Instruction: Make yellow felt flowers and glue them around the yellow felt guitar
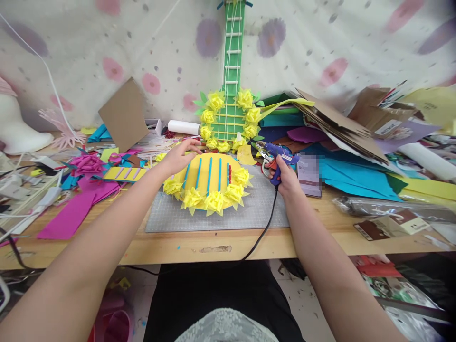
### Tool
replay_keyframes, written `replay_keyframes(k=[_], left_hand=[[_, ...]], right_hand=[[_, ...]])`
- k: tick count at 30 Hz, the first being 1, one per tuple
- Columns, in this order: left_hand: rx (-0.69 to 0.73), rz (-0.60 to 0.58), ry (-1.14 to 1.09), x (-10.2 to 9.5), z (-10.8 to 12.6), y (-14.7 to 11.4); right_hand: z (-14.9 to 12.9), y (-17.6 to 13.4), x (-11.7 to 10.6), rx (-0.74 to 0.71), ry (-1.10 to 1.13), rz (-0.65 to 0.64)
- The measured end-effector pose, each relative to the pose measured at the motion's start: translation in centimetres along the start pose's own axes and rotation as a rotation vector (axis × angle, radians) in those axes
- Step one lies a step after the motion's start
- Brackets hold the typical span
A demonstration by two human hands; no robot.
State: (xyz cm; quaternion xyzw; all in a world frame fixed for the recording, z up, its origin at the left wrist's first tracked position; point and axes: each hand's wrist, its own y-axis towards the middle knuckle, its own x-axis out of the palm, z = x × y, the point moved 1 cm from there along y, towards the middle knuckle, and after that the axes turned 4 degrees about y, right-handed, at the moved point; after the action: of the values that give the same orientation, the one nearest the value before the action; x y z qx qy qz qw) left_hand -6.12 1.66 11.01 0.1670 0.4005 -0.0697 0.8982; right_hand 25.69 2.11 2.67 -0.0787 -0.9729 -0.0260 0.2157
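Note:
My right hand (287, 176) is wrapped round the handle of a blue glue gun (277, 149), whose black cord drops over the table edge. My left hand (181, 156) is open, its fingers stretched over the far left rim of a yellow guitar-shaped craft piece (203, 178); whether they touch it I cannot tell. That piece has blue strips, a short red row and yellow paper flowers (214, 202) round its near edge. Its yellow neck (126, 174) points left. It lies on a grey cutting mat (178, 221).
A green paper guitar (231, 114) with yellow flowers leans upright behind. Magenta paper (71, 216) and a magenta flower (87, 165) lie left. A phone (309, 175), blue sheets (356, 175), stacked cardboard (338, 121) and a small box (392, 224) fill the right side. Cables crowd the far left.

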Motion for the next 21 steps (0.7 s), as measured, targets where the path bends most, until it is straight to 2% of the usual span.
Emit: replay_keyframes(k=[2, 5, 8, 10, 13, 16, 21], left_hand=[[0.005, 0.017, -0.012, -0.4, -0.2, -0.4], [0.061, -0.022, -0.024, 0.0, 1.3, -0.8], [0.187, -0.179, 0.024, 2.0, 3.9, -1.2], [0.320, -0.268, 0.115, 3.8, 5.6, -1.3], [0.412, -0.338, 0.264, 6.1, 7.2, -1.5], [0.440, -0.345, 0.363, 7.5, 7.6, -1.5], [0.464, -0.354, 0.454, 8.0, 7.5, -1.5]], right_hand=[[0.2, -0.1, 0.2, -0.004, -0.028, 0.008], [0.6, -0.2, 0.6, -0.031, -0.075, 0.038], [0.7, -0.3, 0.8, -0.062, -0.116, 0.042], [0.8, -0.3, 0.7, -0.069, -0.134, 0.038], [0.8, -0.3, 0.6, -0.068, -0.130, 0.033], [0.7, -0.3, 0.5, -0.068, -0.133, 0.021], [0.7, -0.4, 0.6, -0.080, -0.157, 0.002]])
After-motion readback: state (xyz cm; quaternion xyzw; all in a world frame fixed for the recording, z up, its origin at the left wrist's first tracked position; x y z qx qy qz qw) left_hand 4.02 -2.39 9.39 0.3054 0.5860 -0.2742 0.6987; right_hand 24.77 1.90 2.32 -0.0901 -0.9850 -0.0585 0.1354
